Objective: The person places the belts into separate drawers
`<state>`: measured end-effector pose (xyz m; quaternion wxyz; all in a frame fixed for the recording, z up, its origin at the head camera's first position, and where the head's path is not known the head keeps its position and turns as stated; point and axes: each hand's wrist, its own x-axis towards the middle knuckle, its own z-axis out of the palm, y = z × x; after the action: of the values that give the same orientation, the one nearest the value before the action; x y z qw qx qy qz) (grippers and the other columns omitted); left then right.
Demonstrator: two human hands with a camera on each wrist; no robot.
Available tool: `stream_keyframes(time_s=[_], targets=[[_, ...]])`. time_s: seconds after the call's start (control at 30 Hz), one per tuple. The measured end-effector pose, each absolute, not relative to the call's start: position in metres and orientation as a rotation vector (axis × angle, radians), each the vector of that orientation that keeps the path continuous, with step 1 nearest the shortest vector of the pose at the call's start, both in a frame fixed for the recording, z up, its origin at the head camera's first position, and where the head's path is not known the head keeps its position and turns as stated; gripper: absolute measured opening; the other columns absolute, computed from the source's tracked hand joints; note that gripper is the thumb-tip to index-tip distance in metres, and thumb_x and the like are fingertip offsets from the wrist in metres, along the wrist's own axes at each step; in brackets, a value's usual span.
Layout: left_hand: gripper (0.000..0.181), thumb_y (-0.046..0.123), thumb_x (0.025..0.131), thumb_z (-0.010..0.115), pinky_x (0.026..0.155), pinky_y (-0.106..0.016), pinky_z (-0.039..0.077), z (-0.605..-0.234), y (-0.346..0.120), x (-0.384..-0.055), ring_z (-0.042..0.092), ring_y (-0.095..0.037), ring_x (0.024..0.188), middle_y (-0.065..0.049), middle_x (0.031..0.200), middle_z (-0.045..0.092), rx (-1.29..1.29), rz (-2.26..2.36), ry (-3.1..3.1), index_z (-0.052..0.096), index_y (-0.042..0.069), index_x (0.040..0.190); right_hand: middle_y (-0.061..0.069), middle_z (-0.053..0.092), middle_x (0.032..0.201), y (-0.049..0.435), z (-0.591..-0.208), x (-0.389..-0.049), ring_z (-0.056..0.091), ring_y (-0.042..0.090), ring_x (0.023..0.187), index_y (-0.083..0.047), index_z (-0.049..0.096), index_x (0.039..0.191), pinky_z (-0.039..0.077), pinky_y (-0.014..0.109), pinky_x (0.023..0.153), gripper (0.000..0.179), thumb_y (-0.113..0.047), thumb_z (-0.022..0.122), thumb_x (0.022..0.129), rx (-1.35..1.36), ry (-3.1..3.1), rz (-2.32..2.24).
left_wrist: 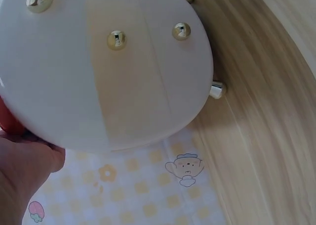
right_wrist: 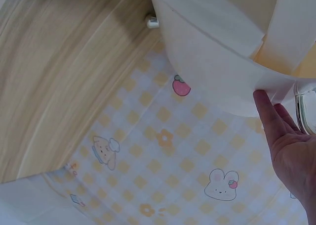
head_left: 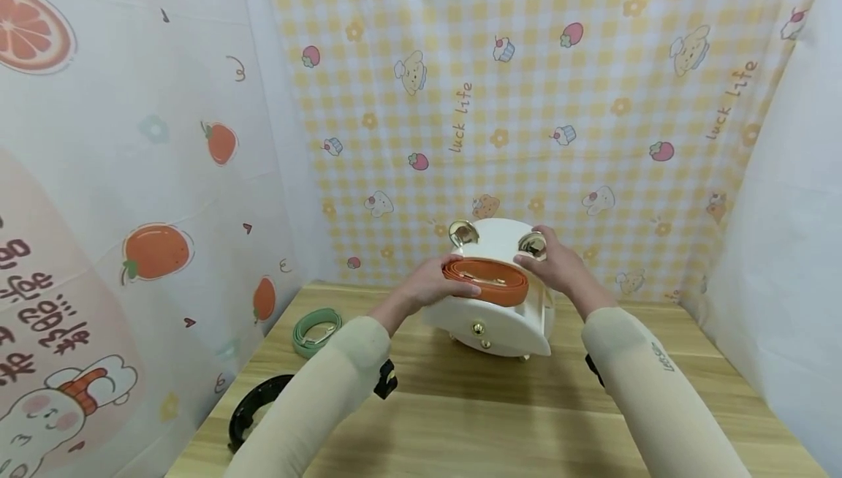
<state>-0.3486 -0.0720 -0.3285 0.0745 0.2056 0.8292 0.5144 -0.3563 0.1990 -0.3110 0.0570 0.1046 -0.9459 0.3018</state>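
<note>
Near the back of the table stands a white rounded box point(head_left: 503, 233) with gold ear-like rings on top and gold knobs on its front. Its front panel point(head_left: 460, 317) leans outward from the body. My left hand point(head_left: 430, 284) holds a coiled orange belt point(head_left: 506, 295) over the gap behind that panel, thumb at the near side of the coil. How deep the coil sits is hidden. At the box's right side my right hand point(head_left: 559, 262) touches the body beside the right gold ring point(head_left: 533, 244). In the right wrist view its fingers lie fairly straight against the white wall.
A coiled green belt point(head_left: 304, 340) lies on the wooden table point(head_left: 460, 427) to the left. Nearer, a black coiled belt point(head_left: 243, 408) is partly covered by the left sleeve. Patterned cloth walls point(head_left: 368, 171) enclose the table at the back and sides.
</note>
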Motion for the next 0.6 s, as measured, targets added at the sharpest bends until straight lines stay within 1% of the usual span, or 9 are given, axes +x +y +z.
stream_keyframes(time_s=[0.07,0.23,0.33,0.43,0.5,0.57,0.6], targets=[[0.081,0.033,0.075,0.088,0.090,-0.033,0.048,-0.3294,-0.0706,-0.3489,0.061,-0.018,0.100,-0.006,0.117,0.064,0.606,1.518,2.526,0.050,0.011,0.143,0.036,0.052,0.130,0.1989,-0.3111,-0.3564,0.052,0.054,0.116,-0.009,0.014,0.153,0.041,0.064,0.097,0.082,-0.049,0.059,0.097,0.322,-2.863,0.912],[0.083,0.033,0.074,0.088,0.095,-0.035,0.046,-0.3293,-0.0682,-0.3523,0.059,-0.017,0.102,-0.006,0.120,0.063,0.613,1.478,2.567,0.049,0.012,0.144,0.037,0.050,0.132,0.1987,-0.3098,-0.3565,0.049,0.055,0.118,-0.009,0.012,0.154,0.039,0.064,0.099,0.084,-0.049,0.059,0.097,0.316,-2.862,0.911],[0.082,0.034,0.077,0.086,0.095,-0.037,0.046,-0.3268,-0.0680,-0.3527,0.060,-0.021,0.105,-0.008,0.123,0.062,0.636,1.464,2.556,0.047,0.013,0.146,0.038,0.049,0.132,0.1985,-0.3081,-0.3565,0.049,0.056,0.118,-0.008,0.011,0.155,0.038,0.065,0.100,0.085,-0.048,0.059,0.097,0.317,-2.850,0.918],[0.082,0.032,0.084,0.081,0.103,-0.038,0.043,-0.3248,-0.0681,-0.3515,0.054,-0.026,0.121,-0.012,0.138,0.055,0.646,1.517,2.492,0.039,0.008,0.151,0.037,0.051,0.131,0.1979,-0.3069,-0.3559,0.050,0.055,0.118,-0.008,0.012,0.155,0.038,0.065,0.100,0.085,-0.048,0.060,0.097,0.319,-2.844,0.919],[0.082,0.030,0.087,0.078,0.107,-0.039,0.040,-0.3244,-0.0682,-0.3500,0.047,-0.028,0.131,-0.014,0.146,0.047,0.643,1.550,2.451,0.034,0.006,0.153,0.037,0.051,0.131,0.1978,-0.3072,-0.3555,0.050,0.055,0.118,-0.008,0.012,0.155,0.038,0.065,0.099,0.086,-0.049,0.060,0.097,0.314,-2.849,0.917],[0.084,0.030,0.088,0.077,0.110,-0.038,0.037,-0.3248,-0.0686,-0.3486,0.039,-0.027,0.138,-0.013,0.152,0.041,0.643,1.574,2.425,0.031,0.005,0.154,0.037,0.051,0.131,0.1974,-0.3080,-0.3548,0.050,0.055,0.118,-0.008,0.012,0.155,0.039,0.065,0.099,0.086,-0.049,0.060,0.097,0.309,-2.856,0.910],[0.084,0.031,0.088,0.077,0.109,-0.039,0.038,-0.3252,-0.0692,-0.3479,0.039,-0.027,0.139,-0.013,0.152,0.041,0.644,1.573,2.424,0.031,0.007,0.154,0.038,0.051,0.131,0.1971,-0.3085,-0.3547,0.050,0.056,0.118,-0.008,0.012,0.155,0.039,0.065,0.098,0.086,-0.049,0.060,0.097,0.309,-2.859,0.907]])
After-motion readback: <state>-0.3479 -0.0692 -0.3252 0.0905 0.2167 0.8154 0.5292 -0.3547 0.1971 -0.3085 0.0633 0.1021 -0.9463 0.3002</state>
